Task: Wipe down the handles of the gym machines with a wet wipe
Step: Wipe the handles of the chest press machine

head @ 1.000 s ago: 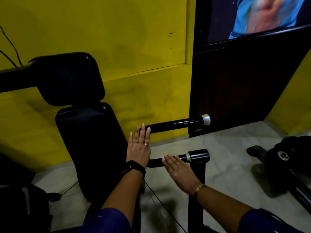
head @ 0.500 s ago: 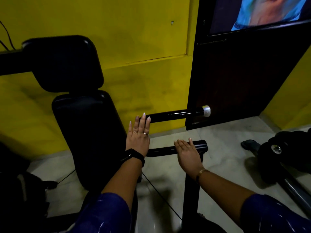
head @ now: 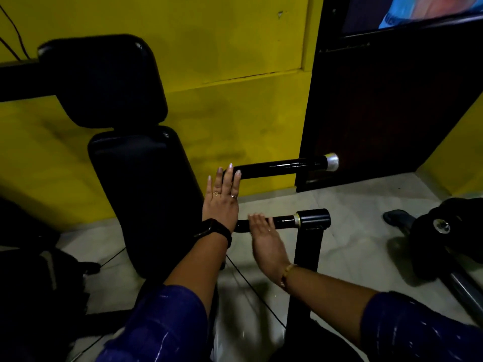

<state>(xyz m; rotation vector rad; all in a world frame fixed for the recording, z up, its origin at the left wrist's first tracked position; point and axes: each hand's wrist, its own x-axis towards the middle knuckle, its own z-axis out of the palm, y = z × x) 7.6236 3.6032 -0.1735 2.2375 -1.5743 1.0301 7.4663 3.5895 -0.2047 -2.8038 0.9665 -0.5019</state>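
Observation:
Two black horizontal handles stick out to the right of a black padded gym machine. The upper handle point(head: 282, 167) ends in a silver cap. The lower handle point(head: 283, 221) joins a black post on its right. My left hand point(head: 222, 202) is held flat with straight fingers, its fingertips at the left end of the upper handle. My right hand point(head: 265, 239) lies flat with straight fingers over the lower handle, left of the post. No wet wipe is visible in either hand.
The machine's back pad point(head: 141, 194) and head pad point(head: 104, 77) stand left of my hands against a yellow wall point(head: 222, 61). A dark door point(head: 392, 100) is at the right. Black weight plates point(head: 449, 231) lie on the tiled floor at far right. A thin cable crosses the floor below.
My right hand slid right along the lower handle half a second ago, then came back left. My left hand stayed flat by the upper handle. The view shifted slightly.

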